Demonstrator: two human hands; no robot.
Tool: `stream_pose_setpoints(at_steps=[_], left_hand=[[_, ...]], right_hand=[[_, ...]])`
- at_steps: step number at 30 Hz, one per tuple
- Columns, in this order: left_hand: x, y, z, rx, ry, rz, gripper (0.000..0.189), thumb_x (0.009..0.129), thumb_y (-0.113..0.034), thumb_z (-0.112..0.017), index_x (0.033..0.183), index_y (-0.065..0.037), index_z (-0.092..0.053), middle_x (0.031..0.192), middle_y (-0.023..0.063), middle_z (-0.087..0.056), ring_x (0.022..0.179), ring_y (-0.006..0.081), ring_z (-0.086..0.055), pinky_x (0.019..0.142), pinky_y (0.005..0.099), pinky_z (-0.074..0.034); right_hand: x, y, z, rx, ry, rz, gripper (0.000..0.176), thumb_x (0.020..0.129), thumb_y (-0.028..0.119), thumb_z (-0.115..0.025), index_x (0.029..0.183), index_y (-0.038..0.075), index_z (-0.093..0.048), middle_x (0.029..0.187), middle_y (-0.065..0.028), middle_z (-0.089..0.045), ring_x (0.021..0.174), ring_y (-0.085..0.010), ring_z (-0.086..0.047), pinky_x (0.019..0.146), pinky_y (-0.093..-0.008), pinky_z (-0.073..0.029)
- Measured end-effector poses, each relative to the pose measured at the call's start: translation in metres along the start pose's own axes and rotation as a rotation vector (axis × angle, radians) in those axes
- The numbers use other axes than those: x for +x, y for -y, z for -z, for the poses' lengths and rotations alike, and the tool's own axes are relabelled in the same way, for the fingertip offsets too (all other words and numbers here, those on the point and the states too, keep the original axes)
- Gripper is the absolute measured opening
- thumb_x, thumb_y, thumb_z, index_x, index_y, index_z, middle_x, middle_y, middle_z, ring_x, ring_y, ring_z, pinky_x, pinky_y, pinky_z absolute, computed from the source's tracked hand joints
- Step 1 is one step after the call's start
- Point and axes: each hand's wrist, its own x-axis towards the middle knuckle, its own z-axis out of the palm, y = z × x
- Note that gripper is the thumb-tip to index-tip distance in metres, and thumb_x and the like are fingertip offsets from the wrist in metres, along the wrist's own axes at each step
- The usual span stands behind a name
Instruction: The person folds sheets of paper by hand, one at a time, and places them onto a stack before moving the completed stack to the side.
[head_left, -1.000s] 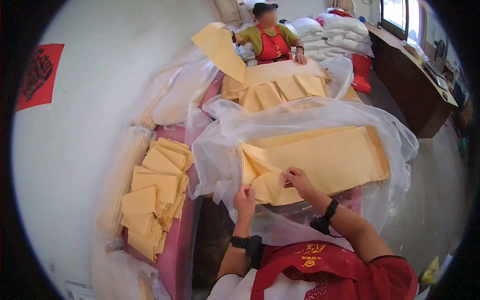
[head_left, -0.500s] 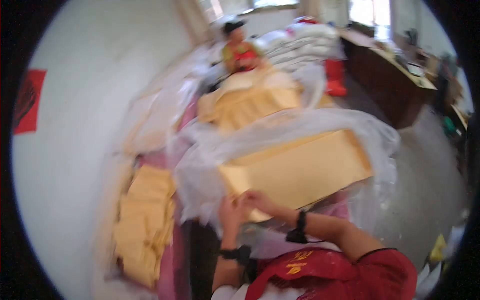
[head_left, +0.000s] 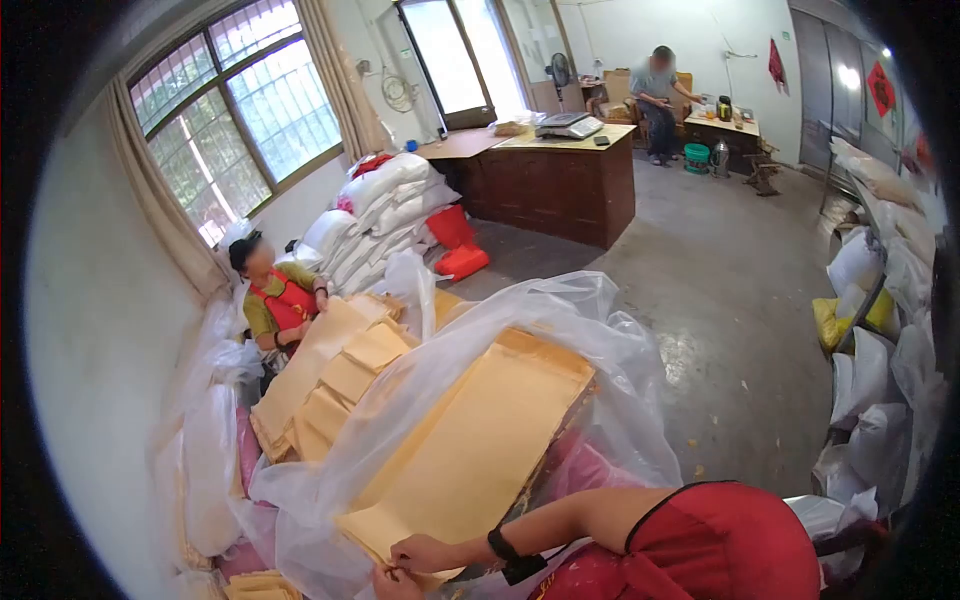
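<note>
A stack of large, thin yellow sheets lies before me on clear plastic wrapping. At its near left corner my right hand has its fingers closed on a sheet's edge. My left hand is pinched at the same corner, close below the right one and partly cut off by the frame's bottom. Both hands touch the sheet; how many layers they grip is hidden. More folded yellow sheets show at the bottom left edge.
Across the work surface a co-worker in a red apron handles another pile of yellow sheets. White sacks are heaped behind. A brown desk carries a scale. Another person sits farther back. Bags line the right side.
My view has swung to the right and up, bringing in the desk, the far person and the right-hand bags. Both hands remain together at the sheet's near left corner.
</note>
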Motion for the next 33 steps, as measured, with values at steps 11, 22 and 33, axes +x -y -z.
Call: stream_pose_setpoints(at_steps=[11, 22, 33], left_hand=[[0.001, 0.025, -0.002, 0.130, -0.059, -0.026, 0.022, 0.085, -0.019, -0.058, 0.086, 0.003, -0.061, 0.080, 0.0196, -0.062, 0.075, 0.0374, -0.058, 0.071, 0.0433, -0.047], [-0.010, 0.028, -0.001, 0.709, -0.424, -0.293, 0.029, 0.087, -0.023, -0.059, 0.100, 0.002, -0.060, 0.106, 0.0226, -0.061, 0.097, 0.0378, -0.056, 0.082, 0.0461, -0.047], [0.017, 0.051, -0.032, 0.097, 0.422, -0.042, 0.048, 0.084, -0.032, -0.059, 0.122, -0.003, -0.054, 0.130, 0.0212, -0.049, 0.117, 0.0438, -0.047, 0.104, 0.0482, -0.033]], right_hand=[[-0.005, 0.000, 0.004, -0.022, 0.011, 0.013, 0.013, 0.080, 0.017, -0.057, 0.079, 0.004, -0.057, 0.073, -0.0159, -0.060, 0.069, -0.0348, -0.058, 0.061, -0.0434, -0.043], [-0.005, -0.040, 0.023, 0.138, -0.084, -0.184, 0.015, 0.078, 0.016, -0.055, 0.081, 0.001, -0.058, 0.076, -0.0174, -0.062, 0.073, -0.0322, -0.060, 0.065, -0.0420, -0.046], [0.004, -0.019, -0.003, -0.181, 0.044, -0.036, 0.018, 0.085, 0.023, -0.055, 0.091, 0.005, -0.057, 0.075, -0.0187, -0.061, 0.071, -0.0392, -0.059, 0.064, -0.0463, -0.045]])
